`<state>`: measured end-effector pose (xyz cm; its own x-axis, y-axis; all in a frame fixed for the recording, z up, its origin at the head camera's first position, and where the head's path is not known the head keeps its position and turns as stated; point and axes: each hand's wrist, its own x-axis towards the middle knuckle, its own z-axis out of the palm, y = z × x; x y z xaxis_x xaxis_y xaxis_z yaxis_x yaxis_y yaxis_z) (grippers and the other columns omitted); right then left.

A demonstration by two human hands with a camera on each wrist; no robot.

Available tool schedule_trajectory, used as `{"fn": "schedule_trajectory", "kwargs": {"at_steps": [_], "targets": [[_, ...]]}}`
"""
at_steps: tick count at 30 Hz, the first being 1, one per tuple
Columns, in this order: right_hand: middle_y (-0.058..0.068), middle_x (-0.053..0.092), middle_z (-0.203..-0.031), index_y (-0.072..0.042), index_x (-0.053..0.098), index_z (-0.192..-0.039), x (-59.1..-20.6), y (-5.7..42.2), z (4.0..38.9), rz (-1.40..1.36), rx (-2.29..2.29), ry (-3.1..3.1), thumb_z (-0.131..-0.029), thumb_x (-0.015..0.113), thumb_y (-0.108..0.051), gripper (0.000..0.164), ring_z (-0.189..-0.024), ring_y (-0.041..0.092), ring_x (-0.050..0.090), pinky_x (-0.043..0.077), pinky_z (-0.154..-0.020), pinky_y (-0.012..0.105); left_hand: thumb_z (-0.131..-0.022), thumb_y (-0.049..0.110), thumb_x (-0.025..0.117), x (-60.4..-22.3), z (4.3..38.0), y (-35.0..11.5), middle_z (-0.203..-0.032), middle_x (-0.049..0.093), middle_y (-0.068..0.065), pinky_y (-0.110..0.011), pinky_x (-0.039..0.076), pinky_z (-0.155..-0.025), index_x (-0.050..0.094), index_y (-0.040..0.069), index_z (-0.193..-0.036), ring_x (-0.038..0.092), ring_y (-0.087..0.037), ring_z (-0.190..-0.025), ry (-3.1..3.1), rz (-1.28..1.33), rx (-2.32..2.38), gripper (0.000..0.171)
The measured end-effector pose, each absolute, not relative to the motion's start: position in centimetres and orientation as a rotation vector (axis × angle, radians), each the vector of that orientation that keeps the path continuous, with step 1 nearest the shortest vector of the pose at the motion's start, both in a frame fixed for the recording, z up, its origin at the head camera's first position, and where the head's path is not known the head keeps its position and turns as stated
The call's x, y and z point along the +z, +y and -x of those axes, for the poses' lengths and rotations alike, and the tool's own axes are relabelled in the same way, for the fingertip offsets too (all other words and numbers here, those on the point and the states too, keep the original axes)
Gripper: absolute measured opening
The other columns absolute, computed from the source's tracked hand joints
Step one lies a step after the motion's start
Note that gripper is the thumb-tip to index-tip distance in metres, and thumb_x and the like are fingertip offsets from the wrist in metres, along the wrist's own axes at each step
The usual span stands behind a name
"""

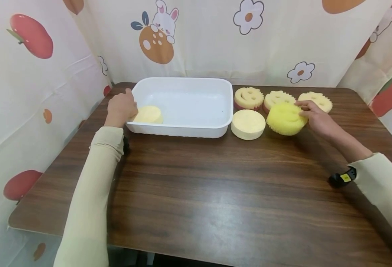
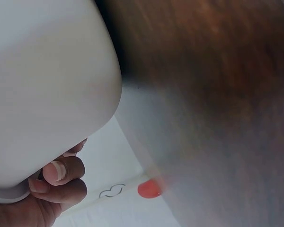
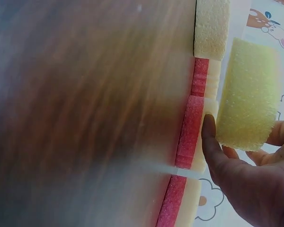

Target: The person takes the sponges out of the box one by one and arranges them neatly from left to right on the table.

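Note:
My left hand (image 1: 121,108) grips the left rim of a white plastic tub (image 1: 182,131); in the left wrist view its fingers (image 2: 61,171) curl round that rim. A pale round sponge (image 1: 148,115) lies inside the tub near this hand. My right hand (image 1: 320,118) holds a bright yellow round sponge (image 1: 285,119) by its right side, raised off the table and tilted, with a smiling face on it. Behind it are three smiley sponges with scalloped edges: the left one (image 1: 248,98), the middle one (image 1: 278,99) and the right one (image 1: 316,101). Red lower layers show in the right wrist view.
Another plain pale round sponge (image 1: 248,124) sits on the brown wooden table (image 1: 216,193), just right of the tub. A printed curtain (image 1: 209,48) hangs behind the table's back edge and along both sides.

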<state>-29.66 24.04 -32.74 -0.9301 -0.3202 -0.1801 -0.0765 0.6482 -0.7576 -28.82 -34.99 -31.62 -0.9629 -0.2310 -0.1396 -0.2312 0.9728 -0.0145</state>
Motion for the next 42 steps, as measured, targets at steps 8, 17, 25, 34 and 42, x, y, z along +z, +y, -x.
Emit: {"fn": "schedule_trajectory", "kwargs": {"at_steps": [8,17,25,34,42], "targets": [[0.039,0.006,-0.158,0.002,0.013,-0.155,-32.6,24.2,29.7,0.330,-1.077,2.535,-0.107,0.022,-0.026,0.056,-0.146,0.052,0.012,0.020,-0.112,0.063,-0.102,0.026,0.036,-31.6,28.8,-34.9,-0.123,0.056,-0.037,-0.060,0.049,-0.094,0.013,-0.012,-0.152,0.059,-0.048,-0.105,2.981,0.330,0.016,0.066],[0.043,0.007,-0.156,0.006,0.012,-0.152,-33.0,24.2,29.8,0.354,-1.009,2.525,-0.108,0.026,-0.021,0.054,-0.146,0.053,0.013,0.026,-0.110,0.061,-0.102,0.026,0.036,-31.7,28.8,-35.1,-0.120,0.056,-0.038,-0.060,0.050,-0.090,0.015,-0.012,-0.151,0.060,-0.048,-0.102,2.997,0.314,0.020,0.066],[0.043,0.006,-0.156,0.008,0.010,-0.152,-33.5,24.3,29.9,0.365,-1.032,2.524,-0.107,0.027,-0.018,0.054,-0.146,0.053,0.010,0.021,-0.113,0.065,-0.102,0.026,0.036,-31.7,28.6,-35.0,-0.117,0.057,-0.037,-0.060,0.050,-0.089,0.016,-0.012,-0.151,0.060,-0.047,-0.100,3.009,0.318,0.018,0.065],[0.044,0.014,-0.153,0.007,0.013,-0.151,-33.6,24.1,29.7,0.378,-0.984,2.560,-0.108,0.029,-0.025,0.056,-0.144,0.052,0.017,0.023,-0.113,0.064,-0.101,0.025,0.037,-31.9,28.6,-35.1,-0.115,0.058,-0.037,-0.060,0.050,-0.090,0.019,-0.013,-0.149,0.060,-0.047,-0.098,3.021,0.316,0.032,0.063],[0.044,0.018,-0.152,0.004,0.012,-0.153,-33.5,24.2,29.4,0.376,-0.941,2.571,-0.107,0.028,-0.031,0.060,-0.144,0.053,0.019,0.023,-0.113,0.064,-0.102,0.025,0.037,-31.7,28.6,-35.0,-0.117,0.057,-0.038,-0.061,0.049,-0.091,0.017,-0.013,-0.150,0.060,-0.048,-0.099,3.016,0.310,0.033,0.064]]}}
